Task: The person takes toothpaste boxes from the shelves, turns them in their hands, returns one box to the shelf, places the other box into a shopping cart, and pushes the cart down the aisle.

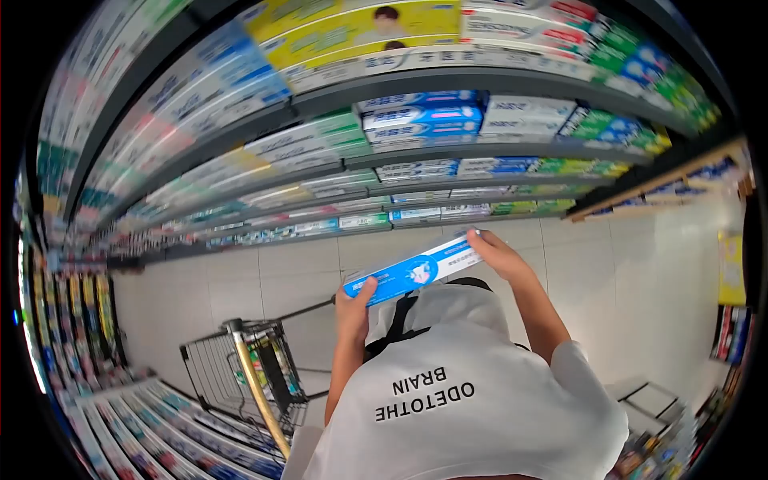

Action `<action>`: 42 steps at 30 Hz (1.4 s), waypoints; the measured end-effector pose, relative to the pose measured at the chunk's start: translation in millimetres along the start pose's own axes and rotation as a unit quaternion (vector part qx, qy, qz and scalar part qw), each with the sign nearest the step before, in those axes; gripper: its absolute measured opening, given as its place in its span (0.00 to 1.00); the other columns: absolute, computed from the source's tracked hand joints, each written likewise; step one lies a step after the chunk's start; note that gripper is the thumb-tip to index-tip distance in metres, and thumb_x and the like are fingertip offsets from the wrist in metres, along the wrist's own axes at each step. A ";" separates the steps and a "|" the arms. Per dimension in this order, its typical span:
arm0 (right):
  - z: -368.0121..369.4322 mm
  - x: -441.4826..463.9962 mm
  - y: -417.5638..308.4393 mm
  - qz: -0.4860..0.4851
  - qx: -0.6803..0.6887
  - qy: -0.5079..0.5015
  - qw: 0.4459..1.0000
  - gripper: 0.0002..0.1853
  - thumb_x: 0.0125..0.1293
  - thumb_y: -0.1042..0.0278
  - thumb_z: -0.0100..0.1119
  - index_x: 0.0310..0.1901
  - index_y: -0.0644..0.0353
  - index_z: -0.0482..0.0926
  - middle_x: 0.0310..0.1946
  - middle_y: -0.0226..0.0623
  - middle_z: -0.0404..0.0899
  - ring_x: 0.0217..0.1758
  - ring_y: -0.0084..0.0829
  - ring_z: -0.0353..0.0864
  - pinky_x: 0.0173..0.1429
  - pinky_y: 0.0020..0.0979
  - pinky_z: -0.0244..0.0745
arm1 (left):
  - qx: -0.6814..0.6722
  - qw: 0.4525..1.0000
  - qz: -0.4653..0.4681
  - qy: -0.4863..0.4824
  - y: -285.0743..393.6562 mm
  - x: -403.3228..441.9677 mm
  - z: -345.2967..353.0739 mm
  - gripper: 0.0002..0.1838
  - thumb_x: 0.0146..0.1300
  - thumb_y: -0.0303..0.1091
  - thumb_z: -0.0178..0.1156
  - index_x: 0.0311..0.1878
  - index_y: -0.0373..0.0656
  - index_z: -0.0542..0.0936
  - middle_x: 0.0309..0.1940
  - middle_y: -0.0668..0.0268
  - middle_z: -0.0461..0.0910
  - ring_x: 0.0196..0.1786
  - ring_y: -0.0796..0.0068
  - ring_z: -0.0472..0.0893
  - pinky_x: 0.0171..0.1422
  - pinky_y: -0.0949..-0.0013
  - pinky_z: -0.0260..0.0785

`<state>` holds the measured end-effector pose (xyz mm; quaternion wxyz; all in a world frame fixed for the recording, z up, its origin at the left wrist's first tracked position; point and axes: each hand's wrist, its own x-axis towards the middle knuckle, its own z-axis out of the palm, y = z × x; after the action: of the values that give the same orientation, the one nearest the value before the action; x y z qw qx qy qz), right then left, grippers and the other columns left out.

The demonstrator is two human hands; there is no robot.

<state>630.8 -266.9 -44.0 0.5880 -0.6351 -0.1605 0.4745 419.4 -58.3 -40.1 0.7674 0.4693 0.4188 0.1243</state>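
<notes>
A long blue and white toothpaste box (pixel 420 271) is held level in front of my chest, with a tooth picture on its printed face. My left hand (pixel 353 308) grips one end of it, thumb lying across the front. At the other end, my right hand (pixel 493 253) closes round the white end of the box. Both hands are apart from the shelves. The fingers behind the box are hidden.
Shelves (pixel 376 166) stacked with toothpaste boxes stretch across the front. A black wire shopping cart (pixel 212 376) with a gold-coloured handle (pixel 254 380) stands at my left, holding some packages. More goods racks line both sides of the tiled floor (pixel 592 272).
</notes>
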 end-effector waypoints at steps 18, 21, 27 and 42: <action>105.8 -56.8 117.4 0.156 0.566 0.018 0.809 0.25 0.58 0.36 0.51 0.38 0.52 0.75 0.35 0.33 0.78 0.39 0.31 0.75 0.41 0.30 0.69 | 0.362 0.816 0.426 -0.147 5.5 -75.5 -7.4 0.27 0.35 0.38 0.76 0.33 0.39 0.70 0.43 0.59 0.68 0.49 0.58 0.69 0.53 0.60 0.62; 110.1 -86.3 135.1 0.128 0.580 0.021 0.804 0.27 0.60 0.34 0.45 0.40 0.53 0.76 0.33 0.32 0.79 0.34 0.27 0.75 0.37 0.26 0.67 | 0.328 0.834 0.402 -0.188 -3.6 -77.0 -9.7 0.27 0.34 0.38 0.76 0.34 0.39 0.70 0.43 0.59 0.68 0.49 0.59 0.69 0.53 0.61 0.62; 99.8 -142.7 130.3 0.050 0.497 0.057 0.864 0.23 0.62 0.39 0.47 0.42 0.52 0.75 0.27 0.28 0.77 0.27 0.21 0.73 0.30 0.22 0.64 | 0.268 0.863 0.312 -0.294 -8.6 -64.3 -7.9 0.29 0.37 0.34 0.75 0.40 0.39 0.68 0.47 0.59 0.68 0.52 0.66 0.69 0.53 0.66 0.63; -15.2 -144.8 85.8 -0.121 0.308 0.272 0.904 0.16 0.64 0.51 0.51 0.35 0.59 0.72 0.22 0.26 0.69 0.21 0.17 0.63 0.25 0.21 0.58 | 0.080 0.954 -0.072 -0.279 -54.2 -41.6 77.7 0.21 0.64 0.41 0.54 0.54 0.36 0.68 0.49 0.61 0.75 0.50 0.71 0.74 0.50 0.64 0.68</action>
<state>540.3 -408.4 -63.3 0.8282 -0.5023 0.0841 0.2341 441.8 -159.1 -46.7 0.8204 0.5140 0.2294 -0.1009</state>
